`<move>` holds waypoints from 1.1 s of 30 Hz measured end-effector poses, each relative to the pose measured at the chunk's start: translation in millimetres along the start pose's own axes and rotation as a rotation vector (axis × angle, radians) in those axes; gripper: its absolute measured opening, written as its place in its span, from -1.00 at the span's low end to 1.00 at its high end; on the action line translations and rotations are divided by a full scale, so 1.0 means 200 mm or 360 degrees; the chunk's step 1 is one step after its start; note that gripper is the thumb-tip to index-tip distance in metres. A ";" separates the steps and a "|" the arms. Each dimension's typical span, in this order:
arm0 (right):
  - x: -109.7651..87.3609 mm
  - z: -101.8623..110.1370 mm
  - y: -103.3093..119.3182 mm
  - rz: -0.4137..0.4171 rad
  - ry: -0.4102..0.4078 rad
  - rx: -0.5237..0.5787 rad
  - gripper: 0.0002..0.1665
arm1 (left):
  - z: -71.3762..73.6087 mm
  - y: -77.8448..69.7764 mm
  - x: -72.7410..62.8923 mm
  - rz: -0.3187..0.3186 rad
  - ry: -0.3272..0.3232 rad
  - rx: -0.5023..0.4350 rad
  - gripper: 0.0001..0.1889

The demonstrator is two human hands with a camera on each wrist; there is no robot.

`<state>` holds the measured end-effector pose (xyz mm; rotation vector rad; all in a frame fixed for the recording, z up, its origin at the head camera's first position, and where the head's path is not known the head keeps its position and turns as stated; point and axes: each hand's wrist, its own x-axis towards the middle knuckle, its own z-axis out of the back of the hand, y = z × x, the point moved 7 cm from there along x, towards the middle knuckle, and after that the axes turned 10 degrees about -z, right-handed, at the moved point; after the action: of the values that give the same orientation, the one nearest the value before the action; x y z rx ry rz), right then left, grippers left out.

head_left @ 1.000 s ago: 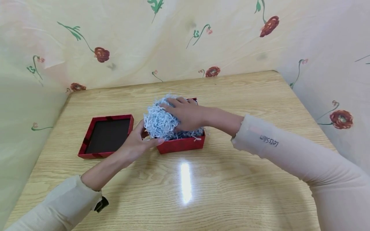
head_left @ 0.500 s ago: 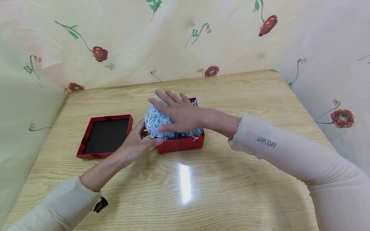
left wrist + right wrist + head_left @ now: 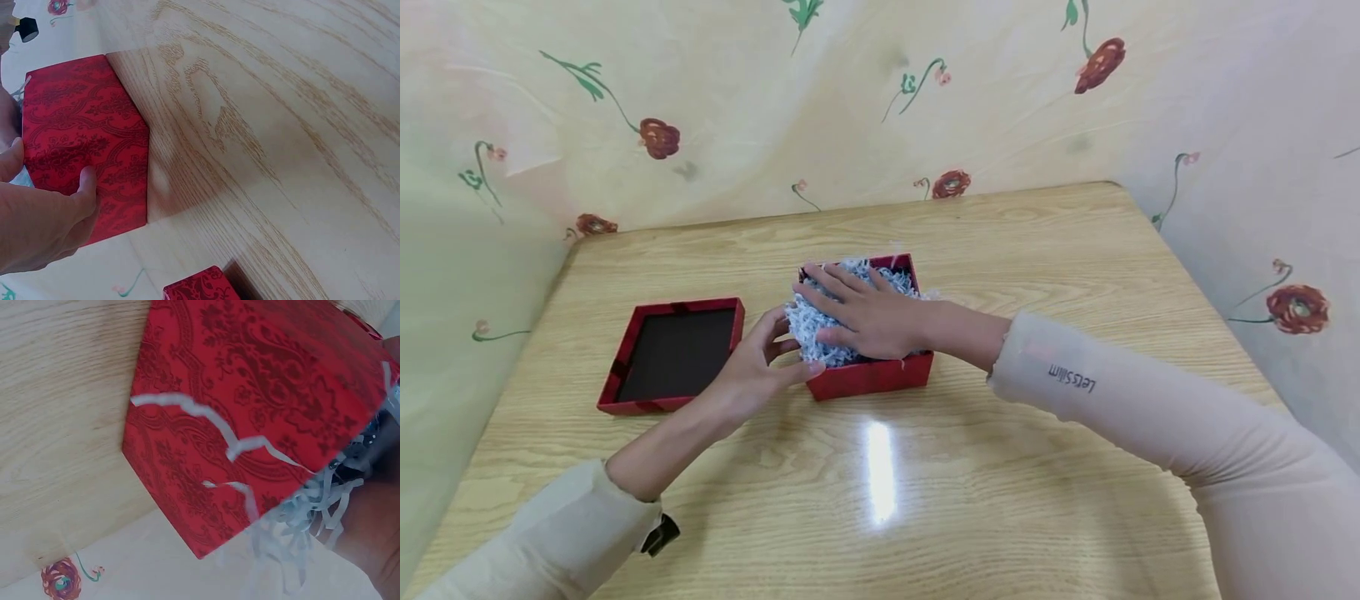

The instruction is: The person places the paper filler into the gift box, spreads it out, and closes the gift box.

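Observation:
Toward the middle of the table, a red patterned gift box (image 3: 871, 379) holds a heap of pale blue-white shredded paper (image 3: 811, 329). My left hand (image 3: 760, 358) grips the box's left end, its thumb at the front corner and its other fingers bent against the side. In the left wrist view, a fingertip (image 3: 87, 180) lies on the patterned wall. My right hand (image 3: 876, 321) presses palm down on the shredded paper, fingers spread toward the far left rim. Strips of paper hang over the box's outer wall (image 3: 250, 394) in the right wrist view.
Left of the box lies its red lid (image 3: 739, 321), upturned, with a dark inside. Both stand on a wood-grain table (image 3: 1000, 492). Flower-printed cloth (image 3: 737, 108) hangs behind and along the sides.
My right hand rose off the shredded paper, fingers spreading, then came down on it again. The heap now sits lower and flatter in the box. My left hand has hardly moved.

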<state>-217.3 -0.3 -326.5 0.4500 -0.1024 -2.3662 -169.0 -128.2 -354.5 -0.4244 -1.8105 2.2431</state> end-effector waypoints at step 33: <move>0.01 0.01 -0.04 -0.0140 0.0438 0.0013 -0.18 | 0.02 -0.03 0.01 0.0022 0.0010 -0.0039 -0.18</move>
<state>-225.2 3.4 -326.5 0.7930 0.0360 -2.3645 -173.3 -129.6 -348.2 -0.4495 -1.8390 2.2282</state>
